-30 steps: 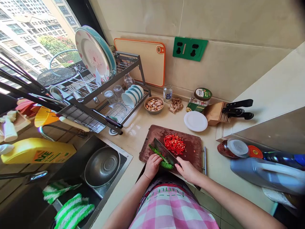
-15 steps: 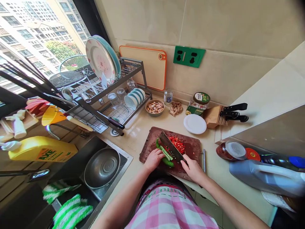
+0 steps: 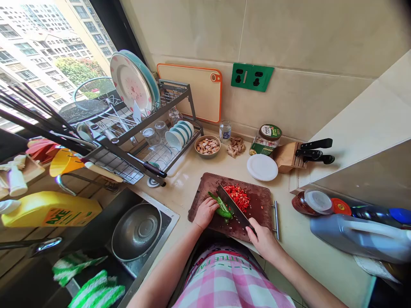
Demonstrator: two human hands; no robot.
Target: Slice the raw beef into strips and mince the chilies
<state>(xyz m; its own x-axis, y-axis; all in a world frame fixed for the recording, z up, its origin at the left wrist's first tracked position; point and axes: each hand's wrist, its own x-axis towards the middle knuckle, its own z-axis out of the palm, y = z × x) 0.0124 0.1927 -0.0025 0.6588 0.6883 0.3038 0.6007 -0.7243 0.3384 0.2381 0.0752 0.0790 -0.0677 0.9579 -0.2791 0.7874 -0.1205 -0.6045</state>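
Observation:
A dark brown cutting board (image 3: 261, 209) lies on the counter in front of me. My left hand (image 3: 207, 211) presses its fingers onto a green chili pepper (image 3: 224, 210), which appears split lengthwise, at the board's left half. Wrapped round the handle of a kitchen knife (image 3: 236, 205), my right hand (image 3: 261, 236) is at the board's near right edge. The dark blade slants away to the far left, close beside the pepper. Past the blade is a pile of chopped red chili (image 3: 238, 196). Small bits are scattered over the board.
Behind the board stand a bowl of garlic cloves (image 3: 207, 146), ginger (image 3: 236, 146), a white plate (image 3: 262, 167) and a knife block (image 3: 289, 157). On the left are a dish rack (image 3: 154, 119) and a sink holding a pan (image 3: 136, 231). Bottles and a large jug (image 3: 356, 237) line the right.
The knife blade has come down lower beside the pepper, its tip nearer to me. The pepper pieces have been gathered closer together under my left hand. The view has shifted slightly.

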